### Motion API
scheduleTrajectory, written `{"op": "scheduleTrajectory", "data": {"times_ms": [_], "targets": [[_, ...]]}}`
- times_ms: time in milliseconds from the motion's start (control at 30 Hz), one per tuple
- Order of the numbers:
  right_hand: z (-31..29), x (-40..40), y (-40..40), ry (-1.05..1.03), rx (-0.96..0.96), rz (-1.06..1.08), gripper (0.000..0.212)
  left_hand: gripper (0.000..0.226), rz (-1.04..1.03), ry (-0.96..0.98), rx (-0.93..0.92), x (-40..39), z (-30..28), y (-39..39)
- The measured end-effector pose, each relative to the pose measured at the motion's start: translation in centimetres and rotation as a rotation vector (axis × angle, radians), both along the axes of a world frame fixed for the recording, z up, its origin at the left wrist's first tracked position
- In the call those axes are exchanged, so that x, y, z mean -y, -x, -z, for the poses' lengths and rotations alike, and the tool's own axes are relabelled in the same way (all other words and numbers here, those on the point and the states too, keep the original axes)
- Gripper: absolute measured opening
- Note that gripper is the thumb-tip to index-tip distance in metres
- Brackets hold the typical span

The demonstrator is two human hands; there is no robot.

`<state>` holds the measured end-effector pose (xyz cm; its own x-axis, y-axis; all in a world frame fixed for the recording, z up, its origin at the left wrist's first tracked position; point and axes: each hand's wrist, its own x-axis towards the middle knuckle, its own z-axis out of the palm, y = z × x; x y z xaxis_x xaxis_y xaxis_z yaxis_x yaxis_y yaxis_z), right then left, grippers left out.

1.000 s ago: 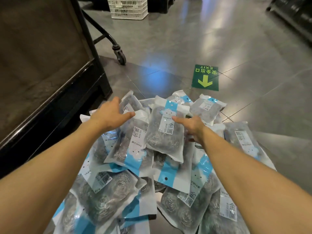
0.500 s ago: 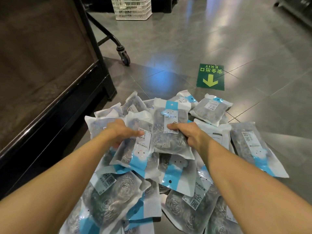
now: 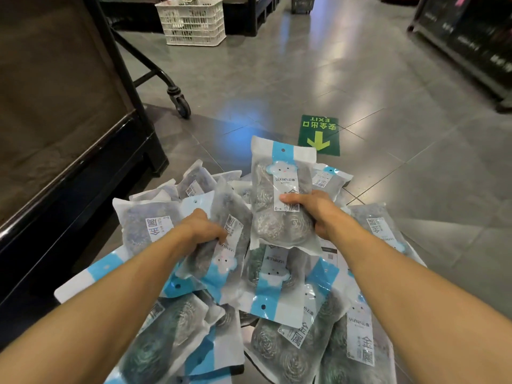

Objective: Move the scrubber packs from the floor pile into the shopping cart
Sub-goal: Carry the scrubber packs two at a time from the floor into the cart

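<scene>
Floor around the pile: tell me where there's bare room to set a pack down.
Bare tile lies right of the pile, toward the dark shelving, and ahead, between the green exit sign, the cart wheel and the white crate. Crowded: the pile, tight against the cart.

The pack (image 3: pixel 279 200) your right hand (image 3: pixel 318 210) holds upright reads "yunlei" with Chinese characters on its white label, and "6" near the label's lower left. A pack at the near right of the floor pile (image 3: pixel 360 342) shows the same brand, large "金属" and "6". The green floor sticker (image 3: pixel 318 134) reads "EXIT", upside down to you, beside Chinese characters and an arrow.
</scene>
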<state>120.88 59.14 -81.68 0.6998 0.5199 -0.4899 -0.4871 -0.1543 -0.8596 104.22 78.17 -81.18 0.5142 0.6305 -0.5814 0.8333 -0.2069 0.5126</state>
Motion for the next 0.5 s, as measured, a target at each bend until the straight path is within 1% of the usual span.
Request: {"op": "scheduleTrajectory", "data": {"times_ms": [67,100,167,233,300,367,467,500], "targets": [[-0.6,0.7,-0.2,-0.023,0.011,0.018,0.031,0.047,-0.107,0.123,0.104,0.5,-0.2,-0.2],[-0.8,0.9,-0.3,-0.02,0.021,0.031,0.034,0.045,-0.149,0.18,0.14,0.6,-0.3,-0.3],[-1.5,1.4,-0.3,-0.009,0.038,0.044,0.039,0.032,-0.204,0.286,0.238,0.8,-0.6,-0.3],[-2.5,1.8,-0.4,-0.008,0.058,0.034,0.042,0.021,-0.256,0.344,0.405,0.9,-1.4,-0.7],[-3.8,2.3,-0.7,-0.013,0.096,0.024,0.039,0.022,-0.314,0.374,0.577,0.8,-2.5,-1.3],[-5.0,2.9,-1.0,-0.024,0.148,0.031,0.028,0.022,-0.355,0.441,0.703,0.5,-3.7,-1.7],[-7.1,3.8,-1.5,-0.052,0.209,0.062,0.023,0.032,-0.357,0.536,0.808,0.5,-5.7,-1.6],[-7.8,4.1,-1.6,-0.065,0.227,0.065,0.024,0.03,-0.346,0.54,0.827,0.5,-6.4,-1.5]]}}
